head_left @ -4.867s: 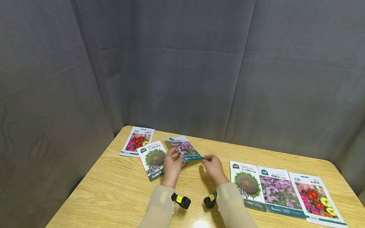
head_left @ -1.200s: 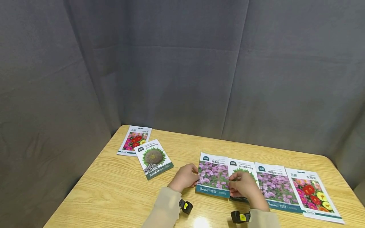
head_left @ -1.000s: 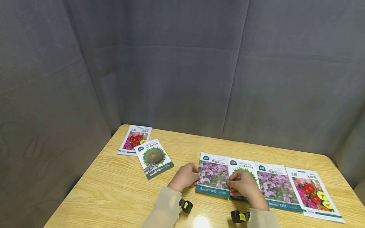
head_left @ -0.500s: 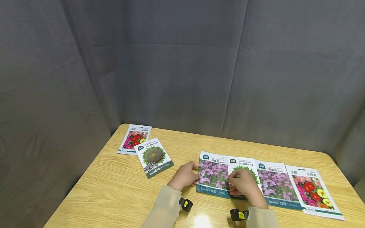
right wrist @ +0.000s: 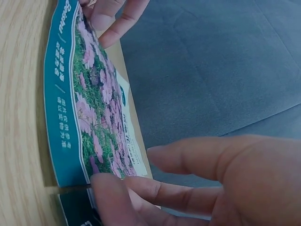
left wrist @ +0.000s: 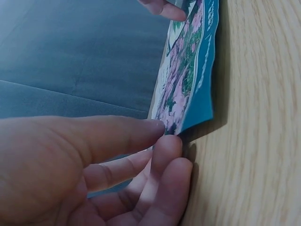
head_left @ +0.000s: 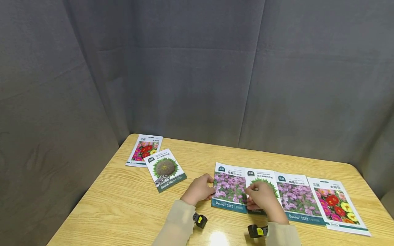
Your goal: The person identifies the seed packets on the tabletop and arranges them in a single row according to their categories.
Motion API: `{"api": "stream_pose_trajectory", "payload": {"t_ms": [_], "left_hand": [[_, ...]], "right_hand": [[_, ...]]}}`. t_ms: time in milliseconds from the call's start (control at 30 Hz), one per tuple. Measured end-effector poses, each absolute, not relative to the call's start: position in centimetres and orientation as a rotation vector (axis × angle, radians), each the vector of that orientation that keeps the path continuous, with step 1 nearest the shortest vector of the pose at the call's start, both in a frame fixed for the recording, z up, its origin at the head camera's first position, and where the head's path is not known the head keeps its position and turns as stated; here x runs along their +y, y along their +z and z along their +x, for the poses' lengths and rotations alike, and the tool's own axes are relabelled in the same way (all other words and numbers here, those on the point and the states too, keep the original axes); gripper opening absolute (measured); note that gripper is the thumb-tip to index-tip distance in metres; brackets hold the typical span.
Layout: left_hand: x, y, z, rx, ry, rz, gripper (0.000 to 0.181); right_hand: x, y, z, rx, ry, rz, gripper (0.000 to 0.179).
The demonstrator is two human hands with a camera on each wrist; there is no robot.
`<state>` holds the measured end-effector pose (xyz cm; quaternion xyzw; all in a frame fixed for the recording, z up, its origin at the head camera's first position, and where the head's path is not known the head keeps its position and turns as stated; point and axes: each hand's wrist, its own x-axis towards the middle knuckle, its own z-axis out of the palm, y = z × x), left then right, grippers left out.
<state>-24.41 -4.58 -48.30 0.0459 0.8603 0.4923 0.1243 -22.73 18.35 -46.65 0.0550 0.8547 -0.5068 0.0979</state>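
A seed packet with purple flowers [head_left: 229, 188] lies at the left end of a row of packets. My left hand [head_left: 198, 189] pinches its left edge; in the left wrist view the fingertips [left wrist: 171, 147] meet at the corner. Across the packet, my right hand [head_left: 263, 196] has fingertips [right wrist: 108, 186] right at the lower right corner, while another digit [right wrist: 164, 157] stands apart from them in the right wrist view. Under the right hand is a sunflower seed packet [head_left: 261, 174], partly hidden by it.
Farther right lie a second purple-flower packet [head_left: 297, 198] and a packet with red and yellow flowers [head_left: 337, 205]. At the table's left back, another sunflower packet [head_left: 165, 169] overlaps another red-flower packet [head_left: 146, 149]. A grey curtain [head_left: 191, 85] hangs behind the wooden table [head_left: 123, 212].
Several seconds ago both hands held the purple-flower packet raised farther left. It has since moved right, down beside the sunflower packet. Over the last half second the hands have barely moved.
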Motion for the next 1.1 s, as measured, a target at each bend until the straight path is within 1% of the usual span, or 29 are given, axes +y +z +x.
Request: {"api": "stream_pose_trajectory", "payload": {"t_ms": [200, 567, 700, 900, 1100], "left_hand": [[-4.6, -48.0, -24.3, 2.497, 1.448, 0.141, 0.031], [-4.8, -47.5, -24.0, 2.472, 1.457, 0.183, 0.023], [-4.9, -47.4, -24.0, 2.481, 1.434, 0.192, 0.024], [-5.2, -47.1, -24.1, 2.538, 1.401, 0.222, 0.030], [-6.0, -46.5, -24.2, 2.606, 1.405, 0.234, 0.028]], "right_hand": [[18.3, -46.5, -22.7, 2.534, -1.499, 0.146, 0.019], [18.3, -46.3, -22.7, 2.514, -1.517, 0.152, 0.021], [18.3, -46.2, -22.7, 2.527, -1.506, 0.141, 0.020], [18.3, -46.1, -22.6, 2.550, -1.480, 0.120, 0.020], [18.0, -45.9, -22.5, 2.601, -1.456, 0.062, 0.023]]}}
